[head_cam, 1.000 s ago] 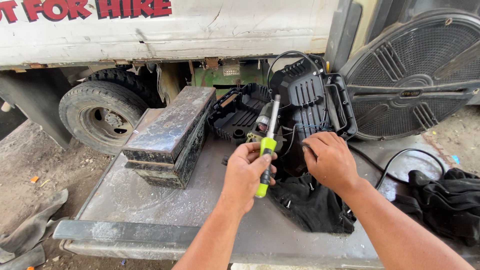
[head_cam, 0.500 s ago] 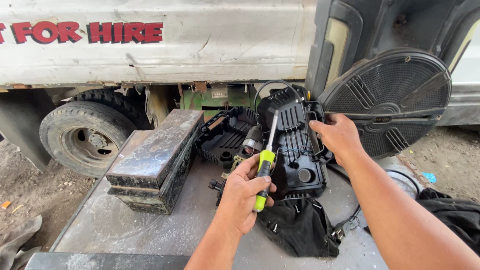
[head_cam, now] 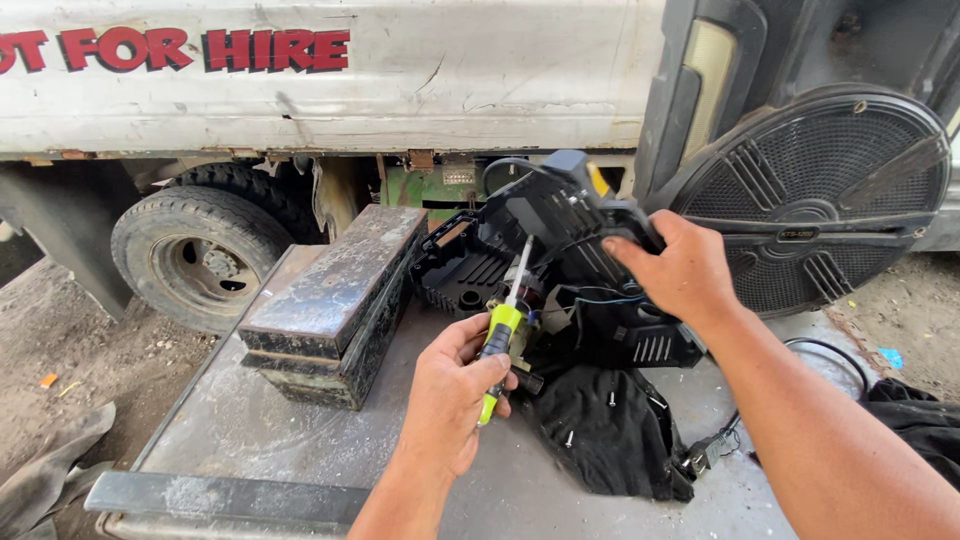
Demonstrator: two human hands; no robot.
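Note:
My left hand (head_cam: 447, 395) grips a screwdriver (head_cam: 503, 335) with a yellow-green handle, its metal shaft pointing up into an opened black power tool. My right hand (head_cam: 678, 268) holds the tool's black plastic casing half (head_cam: 560, 225) by its upper edge and has it lifted and tilted above the lower body (head_cam: 620, 335). Another black casing half (head_cam: 462, 265) lies open behind it on the grey metal table (head_cam: 290, 440). A black cloth (head_cam: 610, 430) with a few loose screws on it lies under the tool.
Stacked dark metal blocks (head_cam: 335, 300) lie on the table's left half. A round black fan grille (head_cam: 830, 200) leans at the right. A white truck (head_cam: 400, 70) and its tyre (head_cam: 200, 255) stand behind. A black cable and plug (head_cam: 710, 450) trail right.
My right hand moved up from the tool's middle to the casing half and lifted it, tilting it upward. My left hand stayed with the screwdriver near the tool.

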